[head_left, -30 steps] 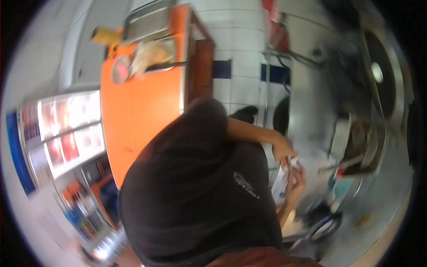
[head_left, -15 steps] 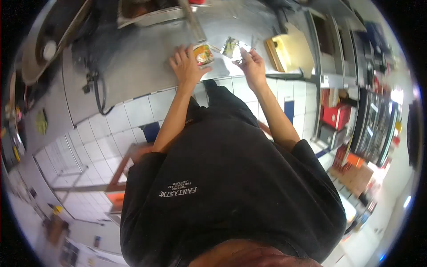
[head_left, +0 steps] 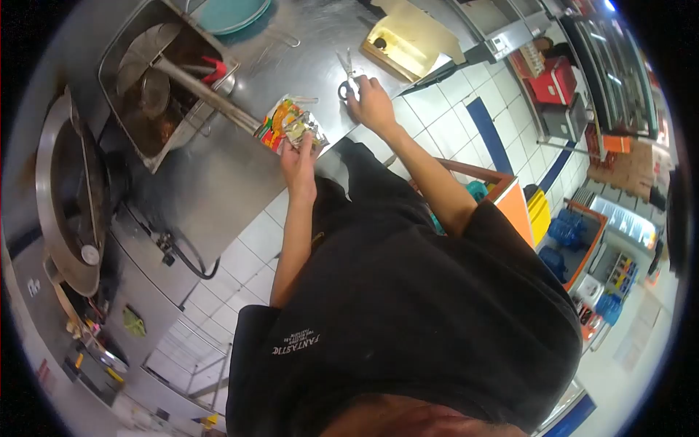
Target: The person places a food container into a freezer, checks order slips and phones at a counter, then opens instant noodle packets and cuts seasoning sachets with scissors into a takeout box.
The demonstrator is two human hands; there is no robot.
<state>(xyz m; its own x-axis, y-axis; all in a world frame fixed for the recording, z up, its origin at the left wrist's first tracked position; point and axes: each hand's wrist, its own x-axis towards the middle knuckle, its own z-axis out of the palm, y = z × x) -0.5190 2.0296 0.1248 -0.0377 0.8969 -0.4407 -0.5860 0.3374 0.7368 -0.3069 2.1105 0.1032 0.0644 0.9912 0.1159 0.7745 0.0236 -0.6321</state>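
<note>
My left hand (head_left: 298, 167) is closed at the counter's front edge on a colourful orange, red and green food packet (head_left: 274, 125) and a torn-looking silver foil sachet (head_left: 297, 130) lying over it. The fingers beneath the packets are partly hidden. To the right, my right hand (head_left: 373, 108) has its fingers at the dark handles of a pair of scissors (head_left: 346, 80), whose metal blades point away from me. The scissors appear to rest on the steel counter. A thin pale strip (head_left: 304, 100) lies behind the packets.
At left, a metal basin (head_left: 149, 156) holds strainers and brown liquid; a long handle (head_left: 211, 98) reaches from it toward the packets. A large wok (head_left: 45, 175) stands further left. Behind are teal plates (head_left: 229, 16), and at back right a yellow-lined box (head_left: 397, 54).
My right hand has let go of the foil sachet and moved to the scissors. The sachet is now in my left hand with the colourful packet. The camera view has turned.
</note>
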